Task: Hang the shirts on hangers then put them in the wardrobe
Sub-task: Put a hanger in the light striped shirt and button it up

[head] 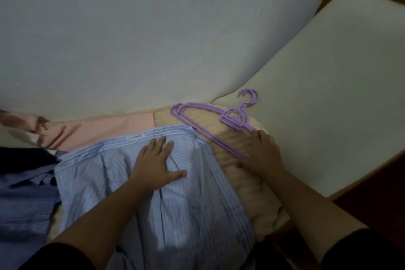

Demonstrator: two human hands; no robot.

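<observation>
The shirt [153, 182] lies flat at lower center, the left hand [156, 160] spread on it, likely pinning it. The right hand [262, 151] rests open-fingered on the hangers [219, 123], probably to take 1.

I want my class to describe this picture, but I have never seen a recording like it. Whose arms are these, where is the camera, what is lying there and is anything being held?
There is no machine here: a person wears one wide-angle camera on the head, looking forward and down, so the two arms are that person's own.

The left hand lies flat with spread fingers on a light blue striped cotton shirt, pressing it down. The right hand rests on a beige fluffy cushion, at the lower end of the purple plastic hangers; whether it grips them I cannot tell.

Beyond the shirt lies a pink cloth garment, and at the left a darker blue striped shirt. To the right is a cream mattress. No shirt is on a hanger yet.
</observation>
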